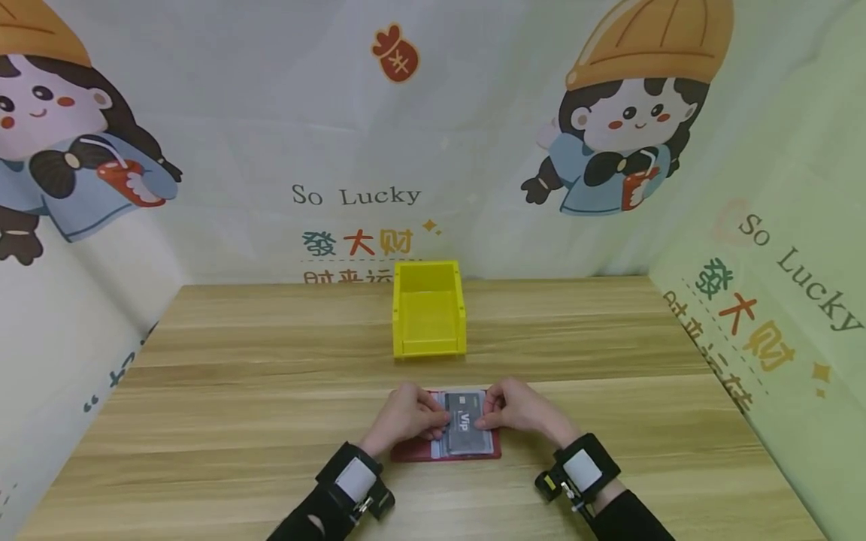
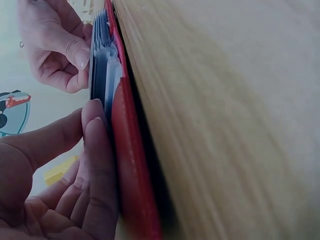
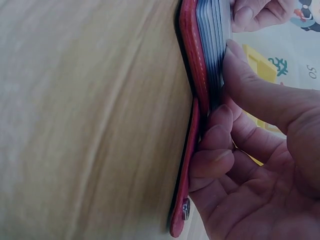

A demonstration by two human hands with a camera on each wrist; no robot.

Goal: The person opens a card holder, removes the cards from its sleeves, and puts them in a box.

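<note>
While lying open at the near middle of the table (image 1: 203, 361), red card holder (image 1: 413, 452) pinned by left hand (image 1: 404, 415); right hand (image 1: 517, 406) pinching grey card (image 1: 465, 428) at its sleeves (image 3: 212, 55). Yellow bin (image 1: 429, 309) beyond, nothing inside; most work left, seemingly.

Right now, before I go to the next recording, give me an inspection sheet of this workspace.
Surface: wooden table, pale planks.
Job's things: red card holder lying open and flat; grey VIP card on its clear sleeves.
Clutter: yellow bin behind the holder, apart from it, nothing seen inside.
Grippers: left hand pinches the card's left edge; right hand pinches its right edge.
Cables: nothing seen.
Surroundings: cartoon-print backdrop on three sides; black wrist straps.
</note>
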